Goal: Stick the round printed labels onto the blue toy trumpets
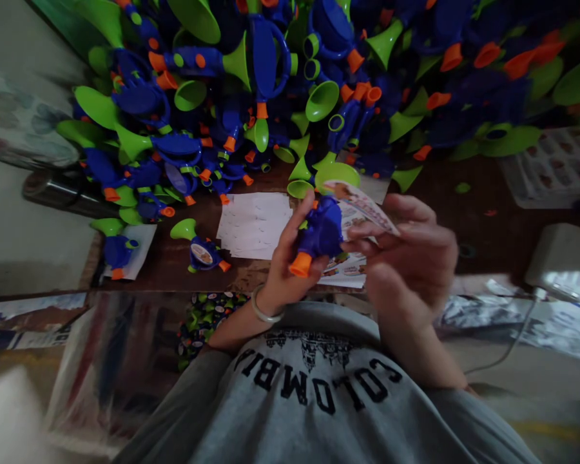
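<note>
My left hand (pixel 290 264) is closed around a blue toy trumpet (pixel 323 229) with a green bell and an orange mouthpiece, the mouthpiece pointing toward me. Close by on the right, my right hand (pixel 413 251) pinches a printed oval sticker (pixel 362 203) by its near end. The sticker's far end curves up beside the toy's bell; whether the two touch I cannot tell. Below the hands, a sheet of printed stickers (pixel 343 274) lies partly hidden on the table. A stack of white paper (pixel 256 224) sits left of my left hand.
A large heap of toy trumpets (pixel 265 58) fills the table's far side. One stickered trumpet (pixel 203 253) lies at left, near a dark bottle (pixel 67 192). At right are a clear tray (pixel 555 164) and a white box with a cable (pixel 565 258). Below the edge, a bag (pixel 207 316) holds more toys.
</note>
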`<state>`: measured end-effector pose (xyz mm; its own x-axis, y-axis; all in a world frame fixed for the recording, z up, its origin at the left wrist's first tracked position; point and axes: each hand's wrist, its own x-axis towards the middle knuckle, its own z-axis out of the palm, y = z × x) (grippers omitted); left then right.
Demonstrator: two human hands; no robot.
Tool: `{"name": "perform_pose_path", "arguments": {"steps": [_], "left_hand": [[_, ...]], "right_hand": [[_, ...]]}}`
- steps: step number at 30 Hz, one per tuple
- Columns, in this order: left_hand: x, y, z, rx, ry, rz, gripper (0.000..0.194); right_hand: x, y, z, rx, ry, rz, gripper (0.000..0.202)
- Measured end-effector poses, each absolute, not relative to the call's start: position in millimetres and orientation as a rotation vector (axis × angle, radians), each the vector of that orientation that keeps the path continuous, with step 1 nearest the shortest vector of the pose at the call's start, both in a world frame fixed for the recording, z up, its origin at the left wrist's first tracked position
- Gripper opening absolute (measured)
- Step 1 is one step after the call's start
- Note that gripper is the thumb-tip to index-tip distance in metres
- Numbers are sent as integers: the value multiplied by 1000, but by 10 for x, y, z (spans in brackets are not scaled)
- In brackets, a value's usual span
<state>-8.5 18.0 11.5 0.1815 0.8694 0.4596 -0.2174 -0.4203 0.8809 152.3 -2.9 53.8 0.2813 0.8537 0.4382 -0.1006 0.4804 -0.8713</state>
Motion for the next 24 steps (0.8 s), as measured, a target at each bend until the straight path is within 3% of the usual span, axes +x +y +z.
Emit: {"name": "perform_pose_path", "arguments": {"steps": [3,24], "left_hand": [[-57,188,76,1347,582,1425,70],[-22,182,194,1279,440,1406,60]], "right_hand": [[1557,65,564,-783,-1009,781,15],[1507,132,429,-990,-960,726,23]]}}
